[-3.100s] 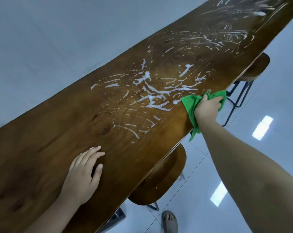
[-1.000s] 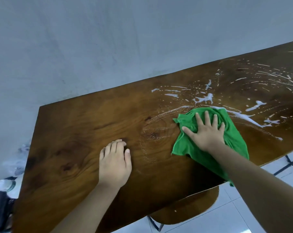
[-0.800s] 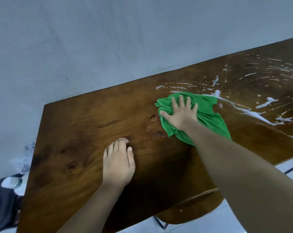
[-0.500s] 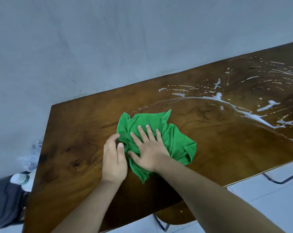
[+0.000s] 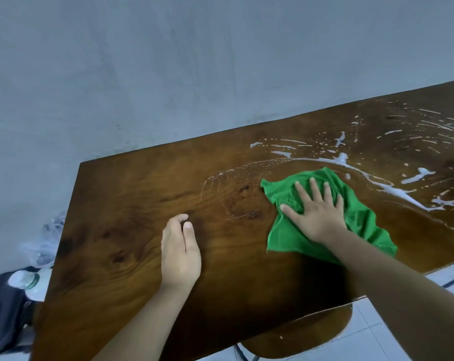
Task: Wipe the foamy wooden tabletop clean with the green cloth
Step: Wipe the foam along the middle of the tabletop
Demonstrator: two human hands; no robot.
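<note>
One green cloth (image 5: 361, 220), spread loosely and crumpled at the edges, lies on the wooden tabletop (image 5: 142, 230) under the right hand (image 5: 317, 214). Palm flat, fingers splayed, pressing down rather than clenched; the cloth is pinned, not gripped.

Change noted: half a second ago the cloth sat beside the left hand (image 5: 180, 254), the two touching; now it is well to the right of it, at the edge of the foam (image 5: 392, 190). Judgement: the return stroke of a back-and-forth wipe, heading into the soiled area.

Cloth: bright green, thin, soft folds, one corner trailing toward the near table edge behind the wrist. Whether it is wet cannot be told.

Just beyond the fingertips: a thick white foam line curving to the right, with streaks and droplets past it. To the left of the cloth: wood mostly clear, only a faint arc of residue. Judgement: near end largely done, most of the right side untouched.

Left hand: flat on the bare wood, fingers together, holding nothing, likely bracing.

Under the near edge: a wooden stool (image 5: 299, 337). Far left, on the floor: a plastic bottle (image 5: 25, 281).
</note>
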